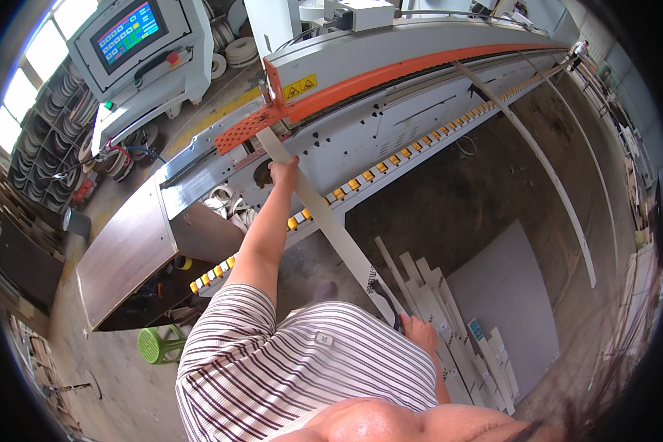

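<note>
A long, narrow pale board (328, 221) slopes from the machine's orange guard down toward my body. My left hand (283, 173) is closed on the board's edge near its far end, right beside the guard (247, 131). At the near end my right hand (420, 335) is closed around the board's edge, its fingers partly hidden. A dark curved piece (387, 300) lies along the board beside my right hand; I cannot make out what it is.
The long grey edge-banding machine (390, 132) carries a row of yellow rollers (368, 175). A control panel (130, 35) stands at upper left. Cut boards (449, 317) and a large grey panel (512, 295) lie at right. A green stool (158, 345) is at lower left. Someone (580, 51) stands far off.
</note>
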`<act>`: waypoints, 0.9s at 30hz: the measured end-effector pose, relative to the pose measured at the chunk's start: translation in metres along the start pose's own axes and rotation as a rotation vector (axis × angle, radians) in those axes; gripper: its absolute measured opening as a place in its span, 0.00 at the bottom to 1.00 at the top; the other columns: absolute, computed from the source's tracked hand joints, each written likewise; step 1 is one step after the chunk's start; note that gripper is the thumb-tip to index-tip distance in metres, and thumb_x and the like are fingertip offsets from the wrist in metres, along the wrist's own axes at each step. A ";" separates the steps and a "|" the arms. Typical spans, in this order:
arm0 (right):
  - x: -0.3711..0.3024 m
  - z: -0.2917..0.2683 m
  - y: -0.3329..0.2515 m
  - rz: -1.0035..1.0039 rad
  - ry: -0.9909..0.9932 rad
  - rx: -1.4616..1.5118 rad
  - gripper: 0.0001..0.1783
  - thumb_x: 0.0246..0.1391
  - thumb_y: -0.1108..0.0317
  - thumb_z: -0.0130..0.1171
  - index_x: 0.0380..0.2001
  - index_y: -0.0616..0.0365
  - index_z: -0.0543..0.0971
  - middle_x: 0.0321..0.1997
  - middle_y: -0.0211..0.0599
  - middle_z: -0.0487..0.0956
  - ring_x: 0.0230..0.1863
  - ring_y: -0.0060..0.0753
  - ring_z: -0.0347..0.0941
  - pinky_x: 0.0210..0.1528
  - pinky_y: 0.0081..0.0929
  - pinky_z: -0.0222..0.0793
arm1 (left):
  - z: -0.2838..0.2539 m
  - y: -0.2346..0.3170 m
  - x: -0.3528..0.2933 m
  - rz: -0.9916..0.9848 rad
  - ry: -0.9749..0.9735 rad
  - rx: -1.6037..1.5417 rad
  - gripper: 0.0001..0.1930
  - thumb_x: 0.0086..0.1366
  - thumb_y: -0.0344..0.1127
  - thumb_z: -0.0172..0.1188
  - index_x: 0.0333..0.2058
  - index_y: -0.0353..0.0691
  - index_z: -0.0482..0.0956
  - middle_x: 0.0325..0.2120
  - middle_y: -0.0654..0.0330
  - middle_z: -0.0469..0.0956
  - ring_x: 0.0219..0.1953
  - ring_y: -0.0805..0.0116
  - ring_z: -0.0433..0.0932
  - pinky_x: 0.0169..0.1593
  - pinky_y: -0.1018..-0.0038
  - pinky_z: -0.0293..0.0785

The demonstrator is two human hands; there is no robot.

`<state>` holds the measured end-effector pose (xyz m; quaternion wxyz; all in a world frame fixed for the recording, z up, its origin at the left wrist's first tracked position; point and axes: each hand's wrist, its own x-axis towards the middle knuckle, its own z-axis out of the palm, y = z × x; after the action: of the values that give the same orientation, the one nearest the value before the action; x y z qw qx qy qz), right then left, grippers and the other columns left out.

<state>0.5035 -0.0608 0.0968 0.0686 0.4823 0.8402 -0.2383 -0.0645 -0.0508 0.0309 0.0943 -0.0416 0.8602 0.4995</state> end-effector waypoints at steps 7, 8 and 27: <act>0.010 -0.006 -0.029 -0.001 -0.048 -0.019 0.35 0.64 0.38 0.42 0.25 0.60 0.79 0.27 0.60 0.79 0.32 0.67 0.76 0.35 0.56 0.70 | -0.016 0.025 -0.002 0.033 -0.092 -0.050 0.31 0.47 0.50 0.68 0.41 0.26 0.77 0.39 0.41 0.81 0.45 0.47 0.81 0.50 0.60 0.76; 0.010 -0.005 -0.031 -0.012 -0.044 -0.035 0.34 0.64 0.38 0.43 0.24 0.60 0.78 0.25 0.59 0.79 0.31 0.66 0.77 0.34 0.56 0.71 | -0.017 0.022 0.001 0.035 -0.072 -0.051 0.32 0.47 0.50 0.68 0.42 0.26 0.76 0.40 0.41 0.81 0.45 0.47 0.81 0.50 0.60 0.76; 0.031 -0.009 -0.018 -0.045 -0.180 0.021 0.31 0.63 0.42 0.51 0.20 0.60 0.75 0.20 0.58 0.76 0.27 0.64 0.76 0.27 0.51 0.69 | -0.005 0.022 0.018 0.065 -0.015 0.012 0.36 0.50 0.47 0.66 0.50 0.26 0.65 0.42 0.40 0.78 0.43 0.46 0.81 0.48 0.60 0.77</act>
<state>0.4730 -0.0400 0.1003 0.1336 0.4406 0.8387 -0.2910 -0.0866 -0.0434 0.0486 0.0846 -0.0094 0.8635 0.4972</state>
